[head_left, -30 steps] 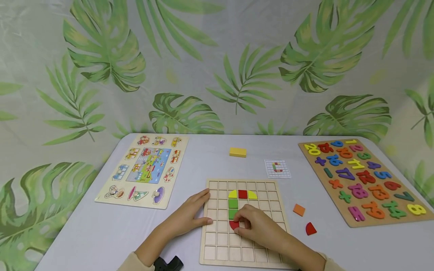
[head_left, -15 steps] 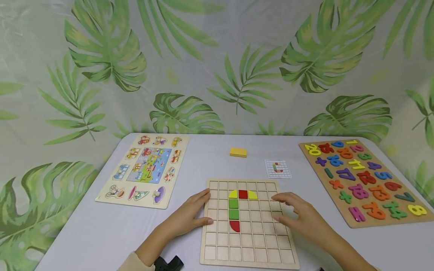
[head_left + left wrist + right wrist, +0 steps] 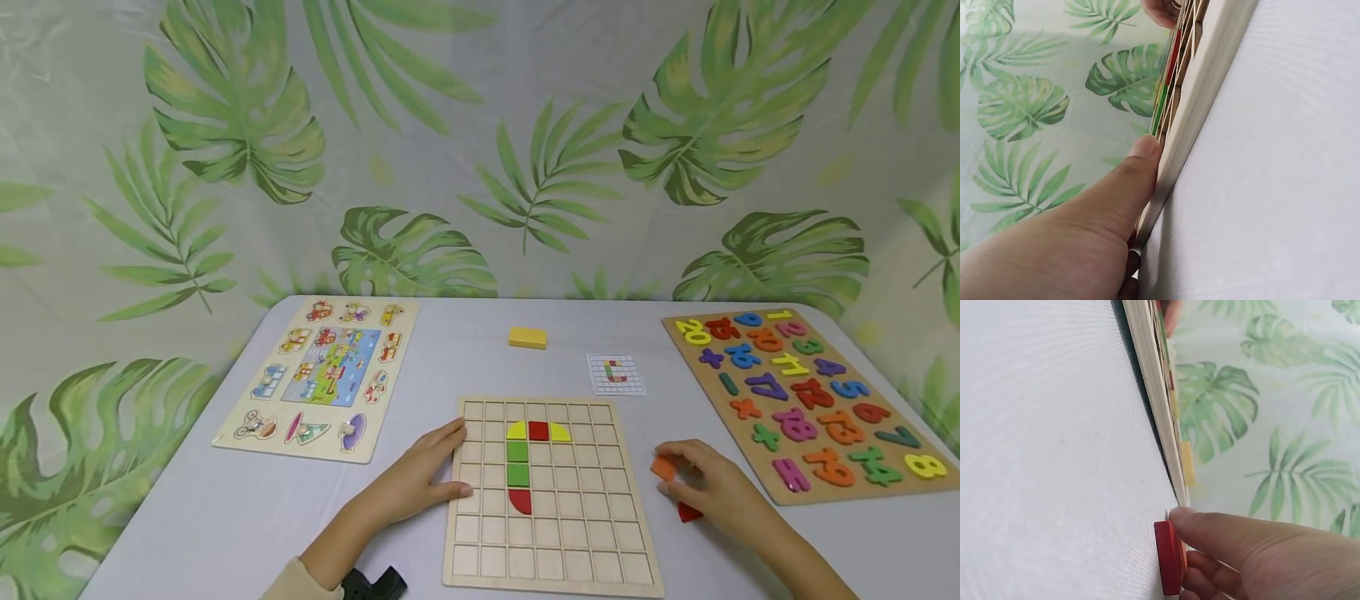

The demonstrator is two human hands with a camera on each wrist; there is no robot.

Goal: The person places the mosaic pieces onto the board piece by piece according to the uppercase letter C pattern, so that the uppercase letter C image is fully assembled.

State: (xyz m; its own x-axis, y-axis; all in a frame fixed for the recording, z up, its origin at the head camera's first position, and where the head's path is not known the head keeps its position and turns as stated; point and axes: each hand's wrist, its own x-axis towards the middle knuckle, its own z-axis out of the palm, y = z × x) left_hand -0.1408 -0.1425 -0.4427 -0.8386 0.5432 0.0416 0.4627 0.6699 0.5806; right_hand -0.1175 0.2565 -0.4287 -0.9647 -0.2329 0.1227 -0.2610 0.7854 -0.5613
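In the head view, the grid board (image 3: 551, 496) is lying on the grey table (image 3: 187, 517) in front of the person. The left hand (image 3: 412, 479) is resting against the board's left edge, its fingers straight and relaxed, gripping nothing. On the board, a column is standing in the upper middle cells: a yellow quarter piece (image 3: 515, 431), a red square (image 3: 537, 430) and a second yellow quarter (image 3: 559, 432) across the top, two green squares (image 3: 517, 462) below, and a red half-round piece (image 3: 520, 500) at the bottom. The right hand (image 3: 712, 487) is lying on the table just right of the board, its fingers curling round an orange tile (image 3: 663, 468) and pinching it. A red quarter tile (image 3: 687, 512) is peeking out from under that hand, also right of the board. Behind the board, a small pattern card (image 3: 615, 373) and a yellow block (image 3: 527, 337) are lying on the table. Well left of the board sits a vehicle puzzle (image 3: 322, 375); well right of it, a number puzzle (image 3: 806, 400).

In the left wrist view, the left hand's thumb (image 3: 1138, 172) is pressing flat along the grid board's pale edge (image 3: 1210, 87), with green and red pieces showing edge-on in its cells.

In the right wrist view, the right hand's fingers (image 3: 1235, 540) are touching the red quarter tile (image 3: 1169, 556), which is sitting on the table just beside the board's edge (image 3: 1154, 394). The orange tile cannot be made out here.
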